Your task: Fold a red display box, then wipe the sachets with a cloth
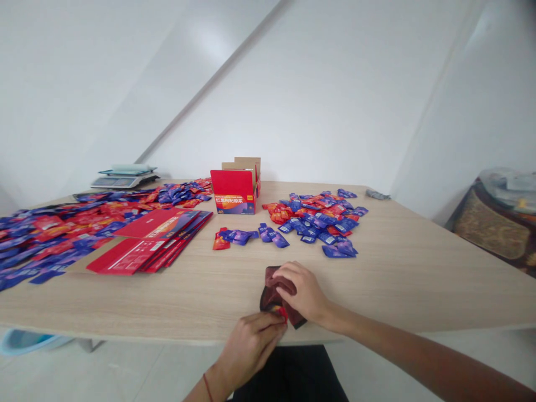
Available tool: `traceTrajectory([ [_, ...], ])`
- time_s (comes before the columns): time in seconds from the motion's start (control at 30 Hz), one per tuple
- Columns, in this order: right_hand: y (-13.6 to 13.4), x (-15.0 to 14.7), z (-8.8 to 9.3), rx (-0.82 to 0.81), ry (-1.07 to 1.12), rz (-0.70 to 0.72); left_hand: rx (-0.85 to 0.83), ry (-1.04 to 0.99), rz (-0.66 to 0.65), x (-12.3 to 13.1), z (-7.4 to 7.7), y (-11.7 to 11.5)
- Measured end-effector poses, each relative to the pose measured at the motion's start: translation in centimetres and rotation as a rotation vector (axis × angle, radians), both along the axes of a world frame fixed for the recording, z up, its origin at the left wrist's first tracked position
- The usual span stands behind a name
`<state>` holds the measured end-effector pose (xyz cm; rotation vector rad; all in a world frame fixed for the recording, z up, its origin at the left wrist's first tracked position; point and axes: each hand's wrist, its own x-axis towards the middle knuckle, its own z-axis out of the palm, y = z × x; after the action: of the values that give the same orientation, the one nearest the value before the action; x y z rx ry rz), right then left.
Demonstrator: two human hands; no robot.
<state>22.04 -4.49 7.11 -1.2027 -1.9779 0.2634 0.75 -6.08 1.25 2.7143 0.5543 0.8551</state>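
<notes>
Near the front edge of the table, my right hand (307, 293) grips a dark brown cloth (272, 273) with black edging, its fingers curled over the bunched fabric. Just below it, my left hand (251, 340) pinches a small red sachet (283, 312), which lies against the cloth and is partly covered by it and by my fingers. A short way beyond my hands lie purple sachets (273, 237) and a red sachet (221, 240) partly under other purple ones.
Red open-topped boxes (232, 192) stand at the back. Right of them lies a pile of sachets (314, 215). Flattened red cartons (138, 251) and a large sachet heap (50, 229) cover the left side, with a scale (125, 180) behind. A blue basin (29, 341) sits below.
</notes>
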Motion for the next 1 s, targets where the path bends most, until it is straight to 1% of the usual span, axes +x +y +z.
traceTrajectory([
  [0.1, -0.3, 0.1, -1.5, -0.037, -0.088, 0.056, -0.021, 0.016, 0.011, 0.0, 0.0, 0.0],
  [0.23, -0.3, 0.5, -2.4, -0.065, -0.221, 0.086, -0.03, 0.002, 0.009, 0.0, -0.2, -0.1],
  [0.47, 0.5, 1.3, -2.2, -0.077, -0.317, 0.055, 0.018, -0.011, -0.008, 0.0, 0.1, 0.0],
  [0.67, 2.0, 2.2, -2.3, -0.05, -0.331, 0.018, 0.023, 0.016, 0.005, 0.0, 0.0, 0.0],
  [1.0, 4.2, 4.3, -2.6, -0.042, -0.355, -0.052, 0.03, -0.004, 0.005, -0.1, 0.0, 0.0],
])
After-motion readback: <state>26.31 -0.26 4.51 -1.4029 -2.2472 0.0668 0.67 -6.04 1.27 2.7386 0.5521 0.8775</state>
